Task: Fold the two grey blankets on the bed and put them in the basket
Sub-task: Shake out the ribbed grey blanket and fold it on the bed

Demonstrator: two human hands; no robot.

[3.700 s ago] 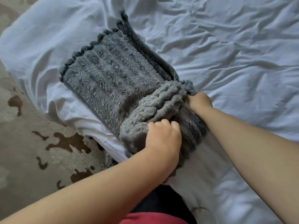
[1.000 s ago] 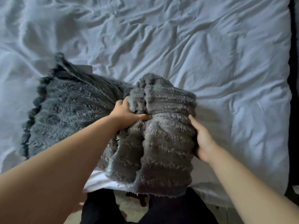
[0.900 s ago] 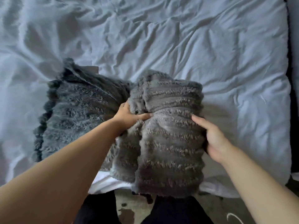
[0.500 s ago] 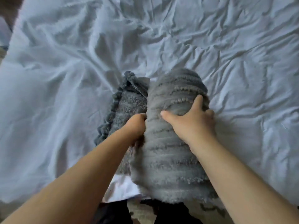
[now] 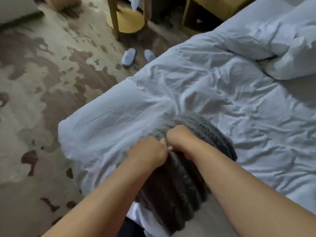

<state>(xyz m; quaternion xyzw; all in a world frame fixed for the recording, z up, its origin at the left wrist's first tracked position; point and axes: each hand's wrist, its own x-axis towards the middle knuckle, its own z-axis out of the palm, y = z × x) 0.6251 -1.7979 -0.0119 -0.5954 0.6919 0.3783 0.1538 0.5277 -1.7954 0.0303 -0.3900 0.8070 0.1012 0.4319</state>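
My left hand [image 5: 147, 155] and right hand [image 5: 182, 142] sit knuckle to knuckle, both curled tight into the top fold of the grey blanket bundle [image 5: 177, 194]. The bundle is at the near edge of the bed [image 5: 222, 93], toward 6 o'clock in my view, and I cannot tell whether it is one blanket or two. At 11 o'clock from my hands, pale slippers [image 5: 128, 57] rest on the blotched carpet [image 5: 42, 79], and a bunched white duvet [image 5: 290, 53] lies at 2 o'clock.
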